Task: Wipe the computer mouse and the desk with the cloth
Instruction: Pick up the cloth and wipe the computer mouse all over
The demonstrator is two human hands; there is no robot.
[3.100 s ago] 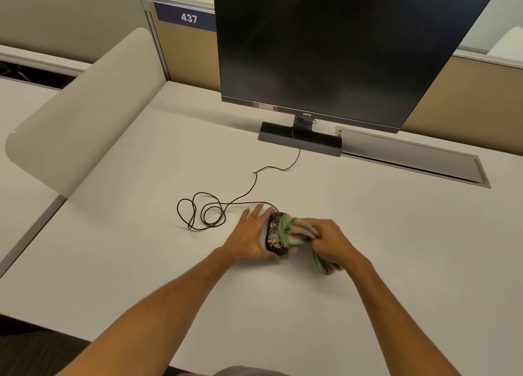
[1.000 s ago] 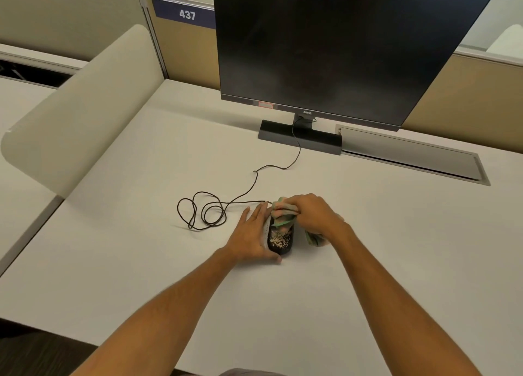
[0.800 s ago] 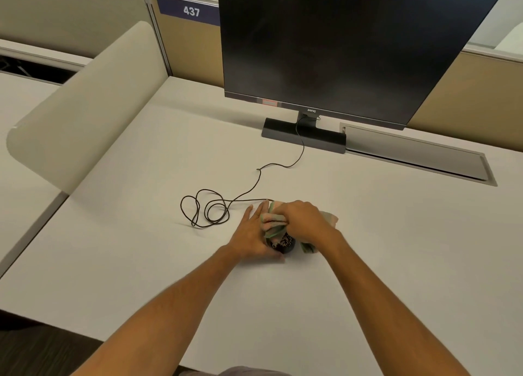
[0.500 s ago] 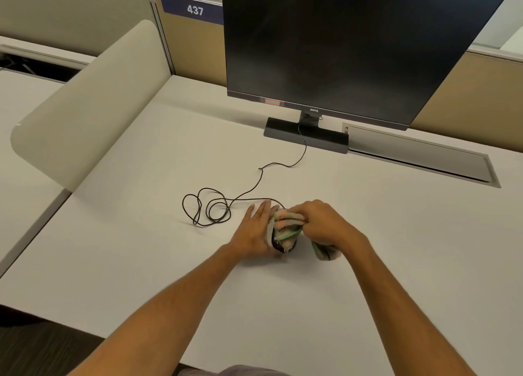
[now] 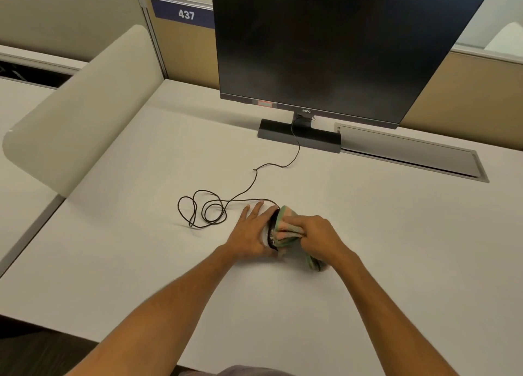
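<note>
Mouse: computer mouse [image 5: 272,232] on the desk [image 5: 396,234], mid-desk, mostly covered; only a dark sliver shows.
Cloth: striped cloth [image 5: 285,226] pressed over the mouse, trailing toward 4 o'clock.
Right hand: right hand [image 5: 318,235] closed around the cloth.
Left hand: left hand [image 5: 250,232] flat, fingers spread, against the mouse at its 9 o'clock side.
Cable: cable [image 5: 206,210] looped at 10 o'clock, running to the monitor [image 5: 339,44] at 12 o'clock.

Soft striped cloth [image 5: 285,228], glossy black mouse [image 5: 272,228], smooth matt desk [image 5: 141,248].
</note>
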